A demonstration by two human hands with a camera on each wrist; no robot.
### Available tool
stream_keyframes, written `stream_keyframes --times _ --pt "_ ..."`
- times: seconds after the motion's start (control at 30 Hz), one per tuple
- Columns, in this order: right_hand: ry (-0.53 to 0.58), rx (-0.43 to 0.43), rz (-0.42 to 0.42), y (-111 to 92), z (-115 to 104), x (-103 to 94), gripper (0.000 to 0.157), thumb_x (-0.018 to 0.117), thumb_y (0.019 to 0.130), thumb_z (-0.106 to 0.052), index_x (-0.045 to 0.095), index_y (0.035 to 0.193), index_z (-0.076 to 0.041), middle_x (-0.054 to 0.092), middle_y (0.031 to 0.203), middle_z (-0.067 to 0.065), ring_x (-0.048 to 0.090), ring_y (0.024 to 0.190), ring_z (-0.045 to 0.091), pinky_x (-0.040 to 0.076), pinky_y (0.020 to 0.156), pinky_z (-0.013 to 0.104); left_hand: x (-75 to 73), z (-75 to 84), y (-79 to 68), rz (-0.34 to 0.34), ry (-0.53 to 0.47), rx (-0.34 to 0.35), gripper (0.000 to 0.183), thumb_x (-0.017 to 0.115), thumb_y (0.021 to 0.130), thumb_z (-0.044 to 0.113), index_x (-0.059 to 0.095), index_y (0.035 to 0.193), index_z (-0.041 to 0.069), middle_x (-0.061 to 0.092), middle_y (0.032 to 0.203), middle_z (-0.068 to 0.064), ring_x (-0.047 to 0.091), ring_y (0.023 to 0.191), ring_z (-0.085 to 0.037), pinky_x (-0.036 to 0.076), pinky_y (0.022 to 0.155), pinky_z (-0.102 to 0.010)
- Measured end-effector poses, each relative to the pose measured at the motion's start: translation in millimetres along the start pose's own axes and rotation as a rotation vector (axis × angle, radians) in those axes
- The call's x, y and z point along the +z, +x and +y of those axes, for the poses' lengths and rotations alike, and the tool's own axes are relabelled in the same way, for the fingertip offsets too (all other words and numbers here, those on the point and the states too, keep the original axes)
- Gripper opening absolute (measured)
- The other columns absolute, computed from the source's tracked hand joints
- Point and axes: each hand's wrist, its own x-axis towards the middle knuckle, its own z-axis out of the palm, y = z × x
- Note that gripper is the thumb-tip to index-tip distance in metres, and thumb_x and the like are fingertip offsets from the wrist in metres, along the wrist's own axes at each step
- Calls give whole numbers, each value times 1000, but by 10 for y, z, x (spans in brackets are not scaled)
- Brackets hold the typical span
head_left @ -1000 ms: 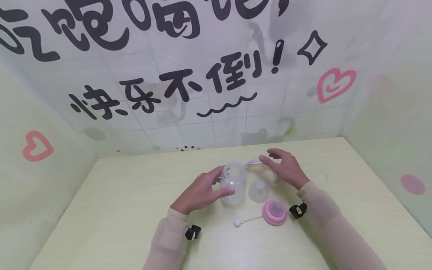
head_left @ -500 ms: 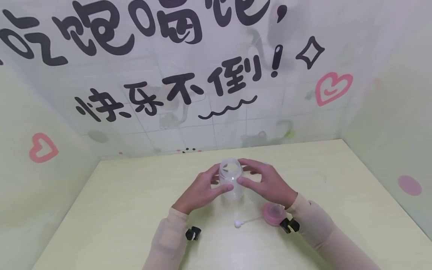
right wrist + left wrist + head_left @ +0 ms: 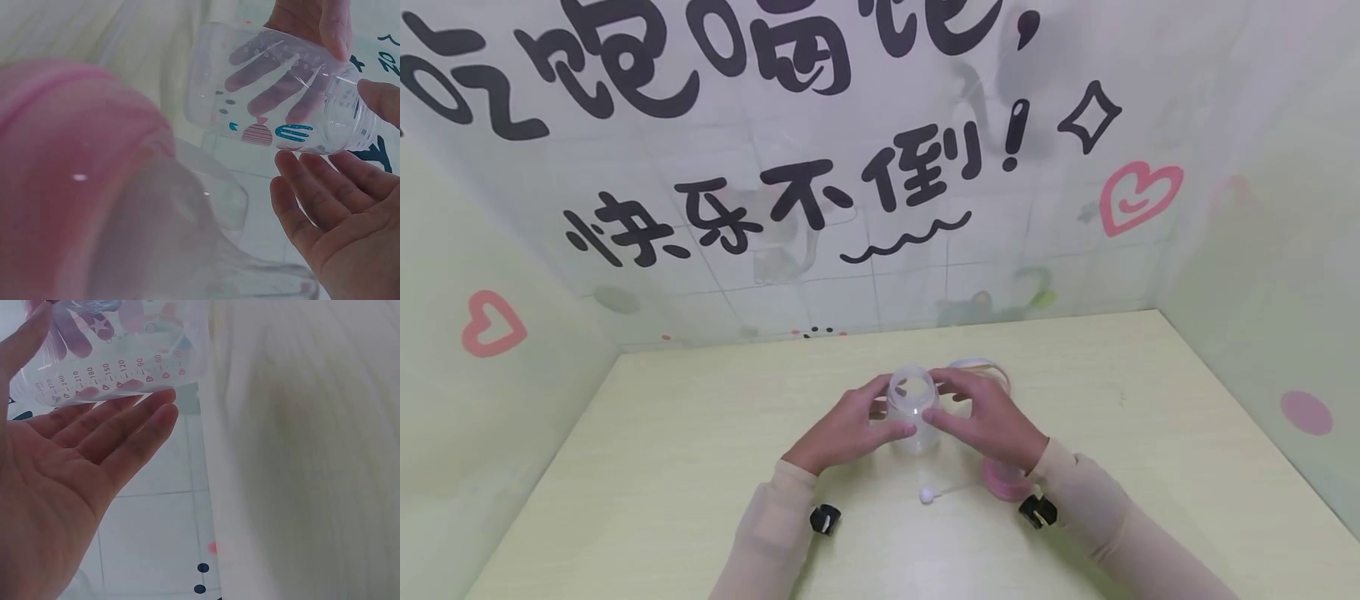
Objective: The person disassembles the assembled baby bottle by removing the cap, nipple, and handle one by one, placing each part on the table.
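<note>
A clear baby bottle (image 3: 914,417) without a top stands between both hands, its mouth facing up. My left hand (image 3: 847,431) holds its left side, thumb in front and fingers behind. Printed measuring marks show on the bottle (image 3: 119,369) in the left wrist view. My right hand (image 3: 992,421) holds the right side near the neck; in the right wrist view its thumb and fingertips meet the bottle (image 3: 262,94). Under the right wrist lies a pink collar (image 3: 1004,481) with a teat (image 3: 181,231). From it a thin straw ends in a white ball (image 3: 927,495).
A curved pale blue and pink band (image 3: 988,365) lies behind the right hand. A clear domed cap (image 3: 219,187) sits beyond the teat. The pale tabletop (image 3: 662,467) runs back to a printed wall (image 3: 820,292).
My right hand has moved left from the curved band to the bottle and now holds it together with the left. Since half a second ago, the bottle has come slightly lower.
</note>
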Motion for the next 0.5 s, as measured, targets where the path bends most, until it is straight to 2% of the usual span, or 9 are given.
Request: stream_keyframes --times 0.33,0.5 --pt "12 16 -32 -41 2 5 43 77 88 -18 63 127 -6 68 121 11 67 104 25 51 89 53 12 -12 -10 -45 -12 -18 67 75 90 29 45 146 9 60 132 1 62 118 -22 49 97 -36" --pt "21 32 -42 -43 -2 9 43 78 87 -17 63 125 -4 68 120 11 67 105 24 50 90 52 1 -9 -19 -58 -20 6 67 76 89 27 45 145 8 59 134 -2 61 119 -23 49 98 -37"
